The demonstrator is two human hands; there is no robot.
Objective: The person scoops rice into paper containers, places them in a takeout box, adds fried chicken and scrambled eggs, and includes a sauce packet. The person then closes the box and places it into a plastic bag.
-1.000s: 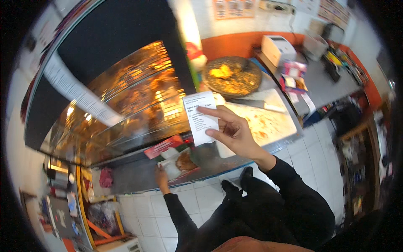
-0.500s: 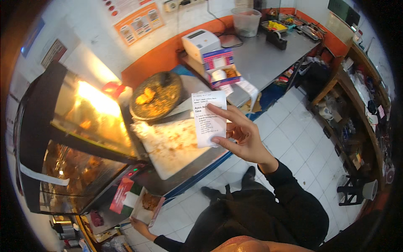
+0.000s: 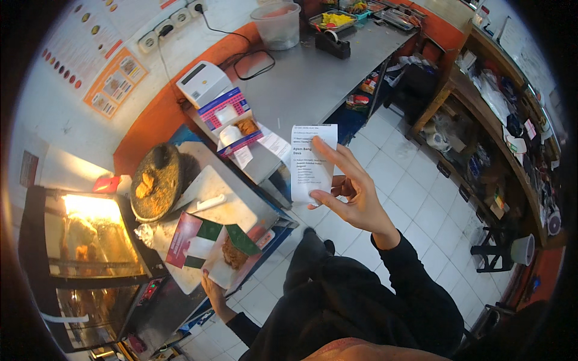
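Note:
My right hand [image 3: 360, 195] pinches a white printed receipt [image 3: 310, 171] between thumb and fingers, upright in front of me. At the lower left, my left hand [image 3: 215, 293] grips the near edge of an open cardboard food box [image 3: 220, 274] with a red, white and green lid; the fingers under it are hidden. A piece of brown fried chicken [image 3: 233, 254] lies in it. The box is over a stained white cutting board [image 3: 238, 212], where a knife with a white handle [image 3: 211, 203] lies. Beyond the board is a stone mortar [image 3: 171, 189] with orange-brown paste.
An open purple-and-pink box [image 3: 239, 146] with food stands by a white label printer [image 3: 203, 84]. The steel counter [image 3: 295, 81] carries a tape dispenser [image 3: 332, 45] and a clear bucket [image 3: 277, 27]. At left is a lit display warmer [image 3: 90, 240]; at right, cluttered wooden shelves [image 3: 463, 108].
My left hand has carried the food box from beside the warmer to over the cutting board. My right hand still holds the receipt. The view has swung right, toward the counter.

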